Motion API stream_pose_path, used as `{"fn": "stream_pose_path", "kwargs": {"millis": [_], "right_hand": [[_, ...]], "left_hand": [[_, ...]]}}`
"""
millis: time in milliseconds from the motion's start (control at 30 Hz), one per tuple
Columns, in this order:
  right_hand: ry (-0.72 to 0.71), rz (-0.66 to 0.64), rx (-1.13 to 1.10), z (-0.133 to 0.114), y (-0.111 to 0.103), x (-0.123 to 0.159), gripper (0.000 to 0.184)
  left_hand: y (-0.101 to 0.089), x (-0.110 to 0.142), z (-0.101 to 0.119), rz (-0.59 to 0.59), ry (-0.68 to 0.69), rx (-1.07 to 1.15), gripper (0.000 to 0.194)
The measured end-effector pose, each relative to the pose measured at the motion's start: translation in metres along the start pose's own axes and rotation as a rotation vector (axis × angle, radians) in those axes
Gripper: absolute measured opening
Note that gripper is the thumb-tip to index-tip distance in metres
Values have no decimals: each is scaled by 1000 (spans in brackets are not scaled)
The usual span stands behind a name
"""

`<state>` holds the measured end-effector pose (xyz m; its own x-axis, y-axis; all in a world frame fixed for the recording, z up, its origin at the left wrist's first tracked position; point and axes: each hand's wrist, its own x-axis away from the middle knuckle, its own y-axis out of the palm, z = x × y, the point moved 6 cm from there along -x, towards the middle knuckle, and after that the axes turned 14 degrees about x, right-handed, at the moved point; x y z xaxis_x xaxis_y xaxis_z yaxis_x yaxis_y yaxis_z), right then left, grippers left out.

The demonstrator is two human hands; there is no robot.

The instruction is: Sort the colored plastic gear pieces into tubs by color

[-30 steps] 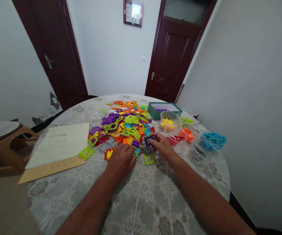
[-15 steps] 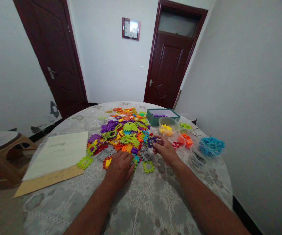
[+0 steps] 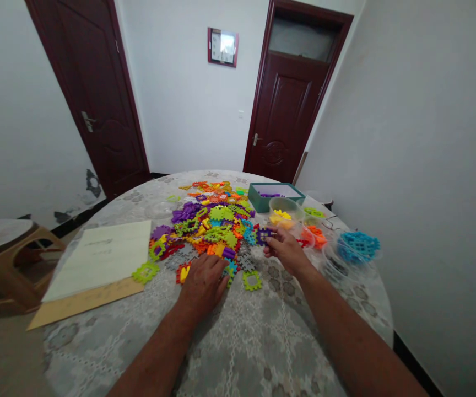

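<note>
Fingers of your right hand (image 3: 288, 251) pinch the purple piece (image 3: 259, 237) by its edge, just right of the pile (image 3: 217, 218). Keep that grip light and its teeth off the neighbours, imo. Can't tell whether your left hand (image 3: 204, 277), at the pile's near edge, grips anything. Red pieces (image 3: 303, 242) right of the pile are partly blocked.
</note>
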<state>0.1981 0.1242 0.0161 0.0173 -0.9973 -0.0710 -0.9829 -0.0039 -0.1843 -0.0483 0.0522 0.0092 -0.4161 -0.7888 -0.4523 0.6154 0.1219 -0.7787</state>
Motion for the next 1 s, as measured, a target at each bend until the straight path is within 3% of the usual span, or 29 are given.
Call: {"fn": "stream_pose_path", "kwargs": {"millis": [133, 233, 400, 567, 767, 900, 1000], "right_hand": [[-4, -123, 102, -4, 5, 11, 50], [26, -130, 31, 0, 10, 20, 49], [89, -206, -73, 10, 44, 40, 48], [80, -320, -67, 9, 70, 49, 41], [-28, -252, 261, 2, 46, 44, 18], [-70, -501, 527, -3, 35, 56, 38], [-73, -671, 705, -12, 23, 47, 34]], "left_hand": [[-1, -1, 1, 17, -4, 25, 20], [-4, -2, 4, 72, -6, 99, 23], [-8, -4, 4, 179, -101, 355, 36], [-2, -5, -4, 75, -268, 580, 32], [-12, -5, -15, 159, -331, 467, 30], [-14, -5, -15, 182, -341, 439, 31], [-14, -5, -14, 198, -335, 453, 32]]}}
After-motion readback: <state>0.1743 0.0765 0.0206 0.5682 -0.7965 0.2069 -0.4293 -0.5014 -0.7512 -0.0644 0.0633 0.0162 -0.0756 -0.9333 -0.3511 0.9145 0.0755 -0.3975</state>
